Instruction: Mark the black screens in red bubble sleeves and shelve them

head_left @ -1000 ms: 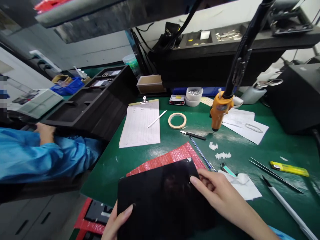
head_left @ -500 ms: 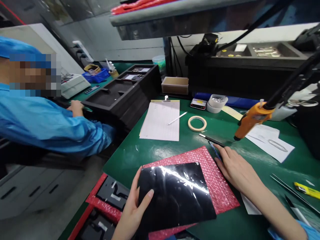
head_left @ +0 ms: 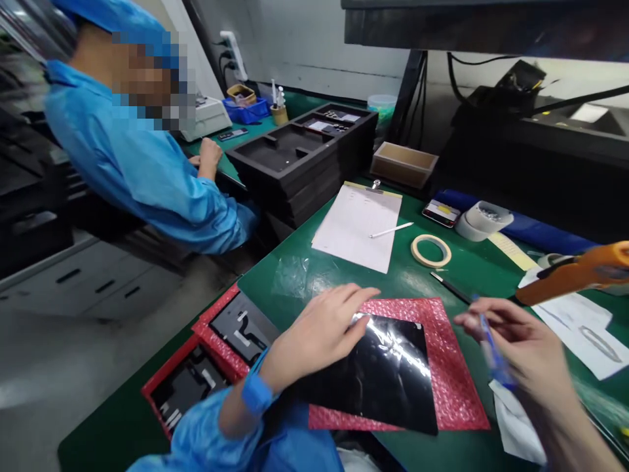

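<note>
Two hands worked over a glossy black panel (head_left: 388, 373) that lay on a red bubble-wrap sheet (head_left: 455, 367) on the green table (head_left: 275, 288). The left hand (head_left: 319, 331) rested flat on the panel's near-left edge, fingers spread and holding nothing. The right hand (head_left: 521, 341) hovered just right of the sheet, fingers pinched around a blue pen (head_left: 491, 351).

A glossy black glass panel (head_left: 378, 373), throwing back bright streaks of light, lies on a sheet of red bubble wrap (head_left: 455, 380) with a pebbled plastic surface. The bench is covered by a smooth green mat (head_left: 314, 269) with a soft sheen. Matt black foam trays (head_left: 304, 154) stand in a stack beside plain white paper on a clipboard (head_left: 358, 223) (its clip is shiny metal).
</note>
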`<state>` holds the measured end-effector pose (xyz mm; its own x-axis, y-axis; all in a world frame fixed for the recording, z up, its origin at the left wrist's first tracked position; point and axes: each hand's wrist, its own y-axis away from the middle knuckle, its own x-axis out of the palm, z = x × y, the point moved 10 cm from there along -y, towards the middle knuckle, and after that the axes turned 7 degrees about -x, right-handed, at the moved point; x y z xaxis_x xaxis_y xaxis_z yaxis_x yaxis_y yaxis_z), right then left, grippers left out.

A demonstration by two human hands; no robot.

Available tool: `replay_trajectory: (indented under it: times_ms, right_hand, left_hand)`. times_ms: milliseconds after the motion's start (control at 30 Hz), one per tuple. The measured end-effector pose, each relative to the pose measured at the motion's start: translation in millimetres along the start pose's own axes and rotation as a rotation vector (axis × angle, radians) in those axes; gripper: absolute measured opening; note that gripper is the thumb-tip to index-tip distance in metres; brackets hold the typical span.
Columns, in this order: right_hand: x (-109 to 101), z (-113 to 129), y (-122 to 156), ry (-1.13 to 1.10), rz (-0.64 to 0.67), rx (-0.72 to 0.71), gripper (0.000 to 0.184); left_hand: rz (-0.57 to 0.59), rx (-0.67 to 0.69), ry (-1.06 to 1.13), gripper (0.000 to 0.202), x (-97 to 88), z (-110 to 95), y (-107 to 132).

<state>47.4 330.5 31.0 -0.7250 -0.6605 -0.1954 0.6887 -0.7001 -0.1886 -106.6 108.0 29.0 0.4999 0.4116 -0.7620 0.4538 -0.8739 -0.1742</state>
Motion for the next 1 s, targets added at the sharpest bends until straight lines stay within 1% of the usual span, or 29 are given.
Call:
replay_trajectory:
  times_ms: [67,133,167,200,233,267,333,367,467,533,667,833,1000]
  right_hand:
    - [16.2,-12.6,3.2,-0.089,-0.023,0.009,0.067]
    - [25.7,-24.8,5.8,-0.112,-0.046,-0.006,0.071]
    - [28.8,-31.0,7.0,-0.104,-0.047,-0.007,0.067]
    - [30.8,-36.7,8.1,-0.095,-0.046,-0.006,0.058]
    - [32.1,-42.0,9.1,-0.093,-0.041,-0.001,0.049]
    - [32.4,-46.6,10.0,-0.096,-0.039,0.003,0.044]
    - [30.5,-53.8,11.4,-0.111,-0.047,0.008,0.041]
    - [28.7,-56.3,11.8,-0.117,-0.058,0.008,0.044]
    - [23.9,-59.8,12.0,-0.12,-0.079,0.005,0.054]
    - [22.7,-59.2,11.5,-0.111,-0.074,0.003,0.056]
    - [23.2,-56.8,11.6,-0.043,-0.048,-0.004,0.052]
    - [23.4,-60.4,15.0,0.112,-0.07,-0.006,0.053]
    - [30.7,-61.7,17.1,0.2,-0.035,-0.004,0.053]
  left_hand:
    - [0.22,0.043,-0.142,0.035,26.4,-9.1,-39.0]
    - [0.448,0.103,-0.231,0.034,57.1,-17.2,-70.9]
    - [0.536,0.138,-0.244,0.037,70.8,-21.2,-83.6]
    - [0.622,0.17,-0.238,0.041,84.3,-24.4,-93.0]
    - [0.679,0.188,-0.214,0.044,95.4,-26.1,-100.8]
    - [0.704,0.207,-0.185,0.045,103.9,-27.2,-107.1]
    - [0.721,0.244,-0.102,0.042,116.3,-27.6,-112.6]
    - [0.715,0.261,-0.055,0.039,119.9,-27.0,-112.9]
    - [0.703,0.288,0.065,0.037,125.2,-23.6,-109.4]
    - [0.708,0.292,0.099,0.037,126.8,-22.0,-107.5]
    - [0.725,0.288,0.074,0.038,130.4,-21.3,-106.4]
    - [0.674,0.304,0.047,0.043,129.5,-23.1,-106.4]
    - [0.66,0.292,0.052,0.046,131.2,-20.9,-105.4]
